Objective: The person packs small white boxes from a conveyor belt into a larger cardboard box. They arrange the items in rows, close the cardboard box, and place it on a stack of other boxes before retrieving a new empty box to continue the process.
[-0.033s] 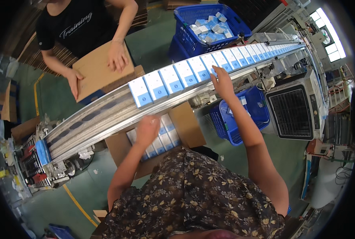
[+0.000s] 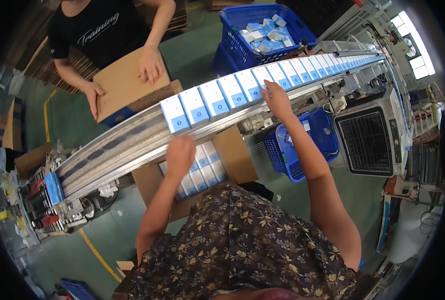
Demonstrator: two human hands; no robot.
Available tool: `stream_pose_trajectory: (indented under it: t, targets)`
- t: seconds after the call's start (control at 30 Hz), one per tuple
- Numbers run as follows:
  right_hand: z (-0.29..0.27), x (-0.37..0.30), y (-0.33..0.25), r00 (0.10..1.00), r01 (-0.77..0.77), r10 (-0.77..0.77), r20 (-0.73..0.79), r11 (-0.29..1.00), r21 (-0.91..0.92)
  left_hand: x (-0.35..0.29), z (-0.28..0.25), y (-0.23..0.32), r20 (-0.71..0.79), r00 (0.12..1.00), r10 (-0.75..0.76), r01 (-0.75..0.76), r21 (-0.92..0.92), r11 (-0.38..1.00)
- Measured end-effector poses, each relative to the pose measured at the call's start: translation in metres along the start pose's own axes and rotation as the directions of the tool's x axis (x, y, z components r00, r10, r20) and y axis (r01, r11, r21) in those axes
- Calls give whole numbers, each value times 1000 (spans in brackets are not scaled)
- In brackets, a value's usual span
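Note:
A row of white and blue boxes [image 2: 217, 99] stands side by side on the conveyor [image 2: 127, 140], running off to the far right. My right hand [image 2: 278, 100] reaches over the near rail, its fingers outstretched against one box in the row. Near the left end of the row, my left hand [image 2: 181, 152] is above the near rail, smeared by motion, its fingers unclear. Below it sits an open carton [image 2: 238, 160] packed with several similar boxes [image 2: 202, 172]; my left hand and forearm hide part of it.
Across the conveyor, a co-worker's hands rest on a brown carton [image 2: 127, 82]. A blue crate [image 2: 235, 42] of loose boxes stands beyond the belt. Another blue crate [image 2: 295, 172] sits on the near side, beside a large grilled machine [image 2: 367, 140].
My left hand has moved up and slightly left, from over the open carton toward the end of the row. My right hand stays at the row, nearly unmoved.

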State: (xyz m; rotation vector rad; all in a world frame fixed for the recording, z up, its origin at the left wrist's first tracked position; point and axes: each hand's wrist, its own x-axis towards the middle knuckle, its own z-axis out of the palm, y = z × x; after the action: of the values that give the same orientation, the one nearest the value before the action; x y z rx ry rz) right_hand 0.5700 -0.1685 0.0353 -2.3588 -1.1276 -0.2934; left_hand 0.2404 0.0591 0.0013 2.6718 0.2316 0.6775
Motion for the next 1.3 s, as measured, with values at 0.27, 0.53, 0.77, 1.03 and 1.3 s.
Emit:
stream_pose_trajectory:
  t: [0.27, 0.53, 0.77, 1.03, 1.3]
  targets:
    - [82, 31, -93, 921, -263, 224, 319, 961, 84, 22, -30, -84, -31, 695, -718, 702, -186, 687]
    - [40, 18, -198, 981, -153, 102, 168, 931, 332, -15, -134, -81, -160, 673, -722, 683, -239, 690]
    - [-42, -93, -256, 997, -80, 58, 57, 834, 546, -78, -267, 56, -269, 809, -523, 578, 202, 791]
    - [31, -243, -152, 653, -245, 245, 717, 964, -106, -267, -62, -8, 892, 385, -236, 551, -17, 834]
    - [0, -157, -105, 886, -329, 255, 386, 934, 140, -232, 39, -57, 963, 52, -265, 294, 239, 926]
